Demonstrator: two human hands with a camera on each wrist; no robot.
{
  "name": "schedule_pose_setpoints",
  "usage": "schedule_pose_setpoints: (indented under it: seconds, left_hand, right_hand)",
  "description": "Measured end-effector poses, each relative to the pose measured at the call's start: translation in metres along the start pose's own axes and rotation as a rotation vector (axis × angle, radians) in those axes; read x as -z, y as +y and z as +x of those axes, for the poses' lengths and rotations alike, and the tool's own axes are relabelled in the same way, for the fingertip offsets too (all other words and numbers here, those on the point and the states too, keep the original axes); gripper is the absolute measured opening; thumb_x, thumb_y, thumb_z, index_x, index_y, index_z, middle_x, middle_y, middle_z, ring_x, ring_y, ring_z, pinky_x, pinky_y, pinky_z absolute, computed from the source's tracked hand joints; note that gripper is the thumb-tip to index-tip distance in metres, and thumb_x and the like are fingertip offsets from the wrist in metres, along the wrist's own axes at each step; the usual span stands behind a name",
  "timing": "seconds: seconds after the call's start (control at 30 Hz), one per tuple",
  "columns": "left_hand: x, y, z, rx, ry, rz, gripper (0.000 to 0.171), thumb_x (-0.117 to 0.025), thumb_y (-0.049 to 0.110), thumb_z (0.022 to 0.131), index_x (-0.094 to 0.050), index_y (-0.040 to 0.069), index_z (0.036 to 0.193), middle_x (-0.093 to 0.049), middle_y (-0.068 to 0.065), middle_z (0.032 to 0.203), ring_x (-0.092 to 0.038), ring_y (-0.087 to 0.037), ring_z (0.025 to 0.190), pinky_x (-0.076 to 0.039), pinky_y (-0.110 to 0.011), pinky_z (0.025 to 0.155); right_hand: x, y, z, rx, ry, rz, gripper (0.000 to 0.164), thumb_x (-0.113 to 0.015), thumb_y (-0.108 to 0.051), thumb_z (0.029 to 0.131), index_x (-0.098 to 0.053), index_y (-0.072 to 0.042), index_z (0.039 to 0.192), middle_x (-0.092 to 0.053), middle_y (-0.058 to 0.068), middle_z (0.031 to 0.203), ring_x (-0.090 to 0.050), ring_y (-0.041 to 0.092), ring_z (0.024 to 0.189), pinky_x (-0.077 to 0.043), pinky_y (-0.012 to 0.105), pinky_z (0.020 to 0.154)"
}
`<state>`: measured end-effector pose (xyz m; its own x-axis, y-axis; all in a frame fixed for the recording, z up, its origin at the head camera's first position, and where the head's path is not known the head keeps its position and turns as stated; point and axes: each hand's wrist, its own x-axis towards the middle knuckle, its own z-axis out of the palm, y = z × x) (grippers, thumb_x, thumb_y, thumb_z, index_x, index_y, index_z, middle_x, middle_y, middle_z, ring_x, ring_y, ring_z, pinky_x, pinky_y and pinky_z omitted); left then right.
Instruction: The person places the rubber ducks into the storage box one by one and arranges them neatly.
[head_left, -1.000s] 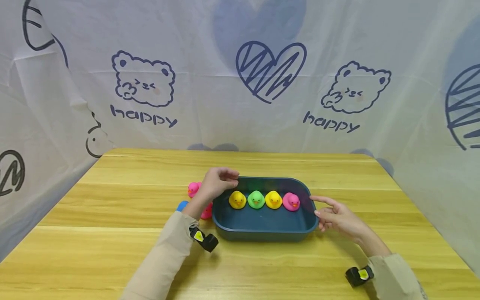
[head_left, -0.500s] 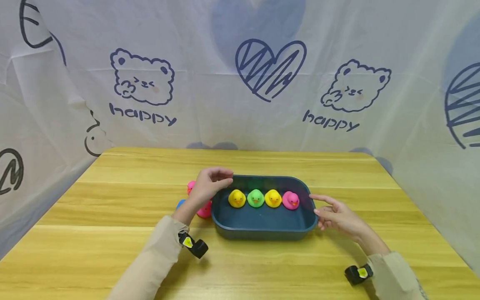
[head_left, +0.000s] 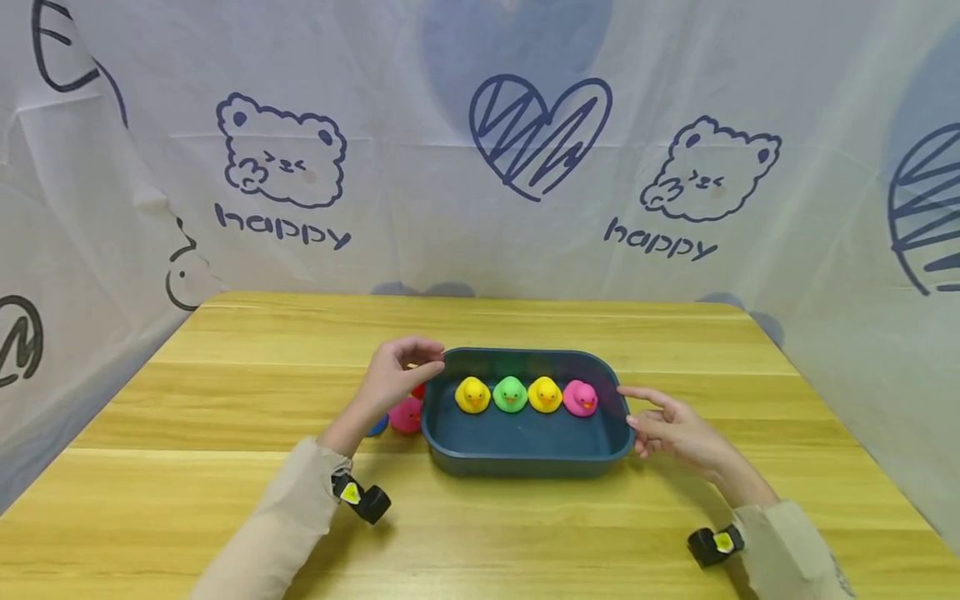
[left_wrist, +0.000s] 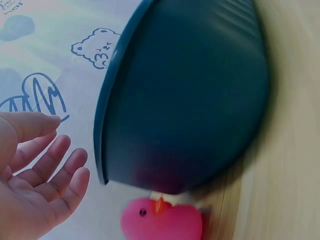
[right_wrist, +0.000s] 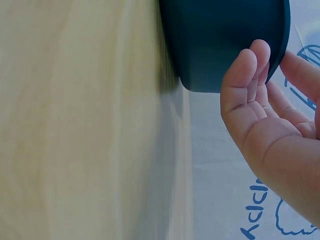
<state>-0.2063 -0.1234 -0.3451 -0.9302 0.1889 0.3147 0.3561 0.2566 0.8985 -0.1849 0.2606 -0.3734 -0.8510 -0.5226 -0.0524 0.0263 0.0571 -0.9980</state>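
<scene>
A dark blue-green tub (head_left: 525, 468) stands on the table, with a row of toy ducks in it: yellow (head_left: 472, 396), green (head_left: 510, 395), yellow (head_left: 545, 395) and pink (head_left: 581, 399). My left hand (head_left: 392, 377) hovers at the tub's left end, its fingers loosely bent and nothing between them. Below it sits a pink duck (head_left: 406, 415), close against the tub's outer wall; the left wrist view shows this pink duck (left_wrist: 162, 222) too. At the opposite end my right hand (head_left: 681, 433) touches the rim with outstretched index finger and thumb.
Next to the pink duck, a blue toy (head_left: 377, 426) and a red toy (head_left: 417, 388) show partly behind my left hand and wrist. The wooden table (head_left: 510, 542) ends at a printed white cloth (head_left: 420, 200) hanging behind it.
My left hand has moved left, from over the tub's left rim to just outside it above the loose ducks. The right hand keeps its place at the tub's right end.
</scene>
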Motion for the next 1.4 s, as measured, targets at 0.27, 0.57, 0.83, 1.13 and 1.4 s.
schedule_pose_setpoints:
  seconds: [0.27,0.57,0.83,1.13,1.4]
  left_hand:
    - [0.021,-0.003,-0.012,0.02,0.001,0.065,0.022,-0.063,0.007,0.082,-0.061,-0.004,0.101,-0.062,-0.019,0.098,-0.059,-0.025,0.085,-0.049,-0.031,0.072]
    - [0.037,-0.005,-0.021,0.035,-0.007,0.148,0.023,-0.065,0.005,0.08,-0.063,-0.006,0.101,-0.063,-0.016,0.095,-0.057,-0.025,0.085,-0.048,-0.027,0.071]
    - [0.049,-0.011,-0.028,0.051,-0.001,0.199,0.025,-0.071,0.009,0.076,-0.067,-0.004,0.097,-0.064,-0.018,0.091,-0.052,-0.02,0.071,-0.043,-0.023,0.057]
    - [0.068,-0.022,-0.038,0.098,-0.057,0.218,0.032,-0.072,0.01,0.074,-0.065,-0.006,0.101,-0.06,-0.019,0.095,-0.046,-0.016,0.07,-0.038,-0.023,0.054]
    - [0.08,-0.035,-0.041,0.103,-0.174,0.13,0.036,-0.071,0.002,0.074,-0.06,-0.01,0.106,-0.058,-0.021,0.093,-0.046,-0.013,0.069,-0.041,-0.023,0.058]
  right_hand:
    - [0.0,0.001,0.001,0.003,0.0,-0.001,0.056,-0.05,-0.006,0.091,-0.021,0.006,0.137,-0.055,0.005,0.07,-0.055,0.012,0.062,-0.05,0.026,0.059]
    - [0.0,0.0,0.0,0.003,-0.005,0.017,0.054,-0.05,-0.006,0.091,-0.022,0.004,0.137,-0.055,0.005,0.07,-0.056,0.012,0.062,-0.05,0.026,0.06]
    - [-0.001,0.0,0.0,0.008,-0.011,0.032,0.053,-0.05,-0.005,0.091,-0.025,0.003,0.137,-0.055,0.004,0.071,-0.056,0.012,0.063,-0.05,0.026,0.061]
    - [-0.001,0.0,0.0,0.007,-0.004,0.021,0.053,-0.05,-0.005,0.091,-0.024,0.003,0.137,-0.054,0.005,0.071,-0.056,0.013,0.063,-0.05,0.026,0.06]
    - [-0.002,-0.002,-0.001,0.009,-0.008,0.006,0.054,-0.049,-0.006,0.091,-0.022,0.005,0.136,-0.054,0.005,0.071,-0.055,0.013,0.062,-0.05,0.026,0.061]
